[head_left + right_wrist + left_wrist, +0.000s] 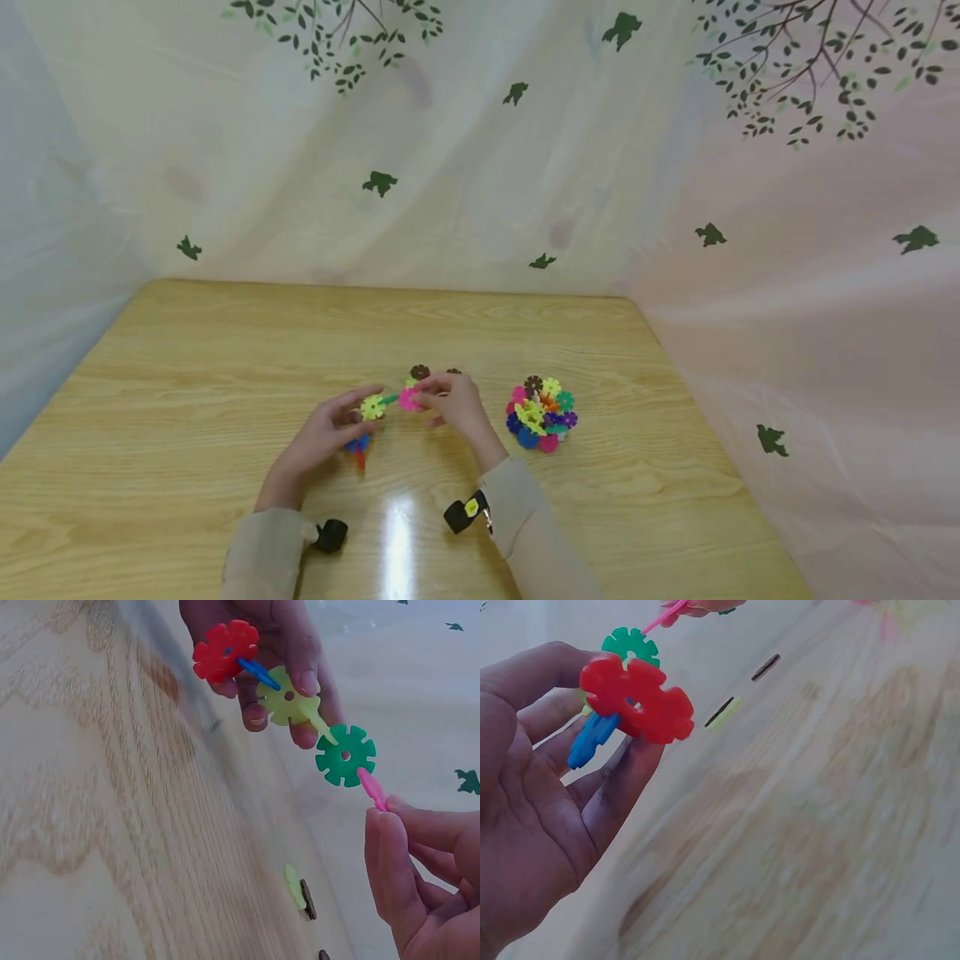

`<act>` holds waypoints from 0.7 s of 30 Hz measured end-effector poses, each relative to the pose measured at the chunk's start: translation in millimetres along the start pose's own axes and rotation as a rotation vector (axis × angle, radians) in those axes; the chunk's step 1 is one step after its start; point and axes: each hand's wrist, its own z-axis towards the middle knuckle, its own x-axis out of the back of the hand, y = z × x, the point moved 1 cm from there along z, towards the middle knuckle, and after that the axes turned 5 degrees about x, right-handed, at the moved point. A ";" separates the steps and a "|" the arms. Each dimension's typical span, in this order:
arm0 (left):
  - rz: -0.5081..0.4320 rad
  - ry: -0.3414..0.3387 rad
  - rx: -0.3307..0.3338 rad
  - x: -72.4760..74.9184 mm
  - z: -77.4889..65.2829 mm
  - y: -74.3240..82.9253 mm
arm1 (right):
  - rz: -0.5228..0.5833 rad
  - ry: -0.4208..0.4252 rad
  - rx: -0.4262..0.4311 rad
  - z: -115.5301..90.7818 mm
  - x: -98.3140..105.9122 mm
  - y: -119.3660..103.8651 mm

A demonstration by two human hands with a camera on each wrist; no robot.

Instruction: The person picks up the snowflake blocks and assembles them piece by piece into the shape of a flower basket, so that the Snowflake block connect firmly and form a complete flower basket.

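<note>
A chain of notched plastic snowflake discs stretches between both hands. In the right wrist view it runs from a red disc (225,651) through a blue disc (259,673), yellow discs (289,696) and a green disc (345,756) to a pink disc (373,790). My left hand (326,433) holds the chain at its yellow part, with the red and blue end hanging near the palm. Between thumb and fingertips, my right hand (457,408) pinches the pink disc, which is joined to the green one's edge.
To the right of the hands, a heap of mixed-colour discs (540,415) lies on the wooden table (637,500). Beyond the right hand lie a brown disc (420,372) beside a yellow-green one, and another brown disc (453,372). A printed cloth (465,208) hangs behind the table.
</note>
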 end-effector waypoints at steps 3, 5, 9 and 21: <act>0.005 -0.001 -0.006 0.2 -0.4 0.8 | 0.035 0.055 -0.007 -0.9 2.2 1.1; 0.001 -0.005 -0.016 0.1 -0.3 1.3 | 0.060 0.087 -0.014 -0.9 3.3 1.7; 0.003 -0.019 -0.021 -1.5 0.3 1.7 | 0.031 0.057 0.000 -1.9 3.2 1.0; 0.011 -0.062 -0.011 -5.6 1.4 1.2 | -0.007 0.049 -0.013 -6.5 2.5 5.5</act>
